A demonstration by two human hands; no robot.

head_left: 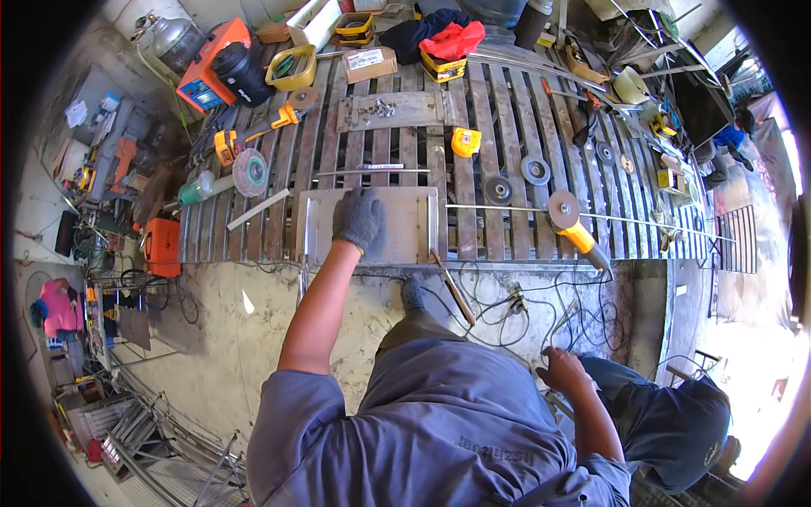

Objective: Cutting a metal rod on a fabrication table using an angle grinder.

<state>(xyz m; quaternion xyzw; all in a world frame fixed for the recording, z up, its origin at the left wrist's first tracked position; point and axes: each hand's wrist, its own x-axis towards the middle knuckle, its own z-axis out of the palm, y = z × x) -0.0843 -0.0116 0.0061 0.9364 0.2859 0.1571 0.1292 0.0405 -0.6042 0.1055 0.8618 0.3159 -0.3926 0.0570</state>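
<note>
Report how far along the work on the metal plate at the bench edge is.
Already laid out: the metal plate lies flat on the slatted workbench, a thin rod just beyond it. In hand: the gloved left hand presses on the plate; the bare right hand hangs low, empty. Left: the yellow angle grinder lies untouched nearby.
</note>
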